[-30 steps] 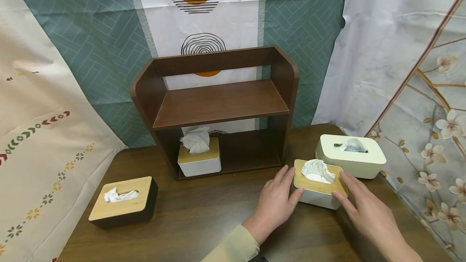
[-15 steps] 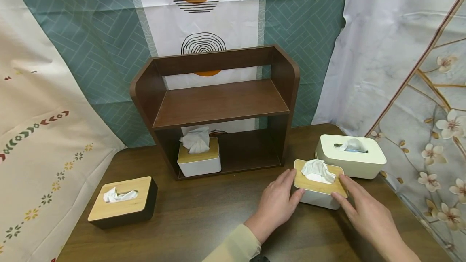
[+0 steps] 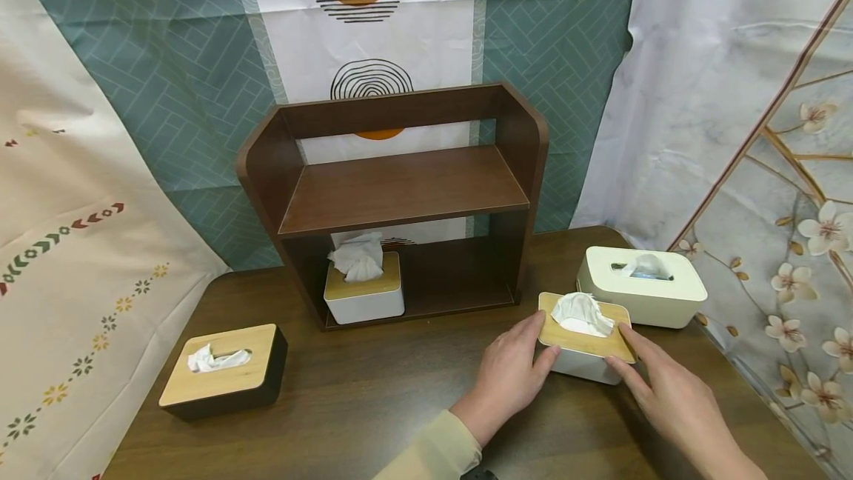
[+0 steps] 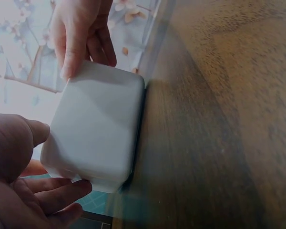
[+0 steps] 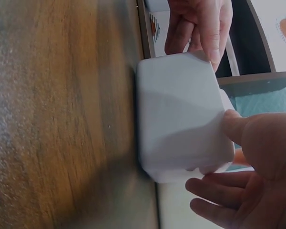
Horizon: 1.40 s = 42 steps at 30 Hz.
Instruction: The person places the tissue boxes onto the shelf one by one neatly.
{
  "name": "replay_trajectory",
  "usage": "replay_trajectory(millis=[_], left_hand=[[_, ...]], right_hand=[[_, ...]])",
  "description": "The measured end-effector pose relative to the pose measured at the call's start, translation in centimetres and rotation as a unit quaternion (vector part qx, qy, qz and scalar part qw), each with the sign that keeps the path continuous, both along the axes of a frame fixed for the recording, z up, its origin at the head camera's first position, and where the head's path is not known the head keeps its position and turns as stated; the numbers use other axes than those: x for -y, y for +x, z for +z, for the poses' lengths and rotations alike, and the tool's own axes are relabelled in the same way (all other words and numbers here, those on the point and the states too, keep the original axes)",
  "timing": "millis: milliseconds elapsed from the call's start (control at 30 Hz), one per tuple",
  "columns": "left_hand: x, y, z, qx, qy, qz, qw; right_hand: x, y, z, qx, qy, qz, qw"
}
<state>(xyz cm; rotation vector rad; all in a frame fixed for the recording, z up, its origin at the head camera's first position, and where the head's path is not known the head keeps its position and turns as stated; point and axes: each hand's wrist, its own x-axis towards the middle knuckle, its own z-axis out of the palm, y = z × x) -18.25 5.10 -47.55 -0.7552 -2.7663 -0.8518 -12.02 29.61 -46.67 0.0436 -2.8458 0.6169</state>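
Observation:
Between my two hands sits a white tissue box [image 3: 586, 363] with a wooden lid and a white tissue poking out of its slot. My left hand [image 3: 508, 370] holds its left end, thumb at the front corner and fingers along the side. The right hand [image 3: 669, 391] grips the other end the same way, its thumb at the front right corner. In the left wrist view the box's plain white front [image 4: 97, 114] faces the camera, with a dark line of shadow along its bottom edge. The right wrist view shows both hands on the box [image 5: 181, 109] too.
A cream tissue box [image 3: 643, 284] stands right behind the held one. Further left is a dark brown two-tier shelf [image 3: 406, 187], with a smaller white tissue box [image 3: 366, 302] on its lower level. A black tissue box with a wooden lid [image 3: 220, 372] lies on the table [image 3: 373, 391] at left.
The box stays in the same place. My left hand shifts very slightly to the right and down along its end; the right hand's fingers slide slightly down the right side.

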Motion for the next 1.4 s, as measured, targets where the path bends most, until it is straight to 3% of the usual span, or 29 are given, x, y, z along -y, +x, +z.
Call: replay_trajectory(millis=[500, 933, 1400], left_hand=[[-0.2, 0.0, -0.5, -0.011, 0.005, 0.012, 0.9999], [0.2, 0.2, -0.5, -0.012, 0.019, 0.019, 0.9996], [1.7, 0.9, 0.4, -0.034, 0.035, 0.028, 0.9984]], right_hand=[[0.5, 0.1, -0.9, -0.069, -0.007, 0.009, 0.998], [0.9, 0.3, -0.8, -0.079, -0.014, 0.007, 0.997], [2.3, 0.3, 0.0, -0.104, -0.02, 0.013, 0.994]])
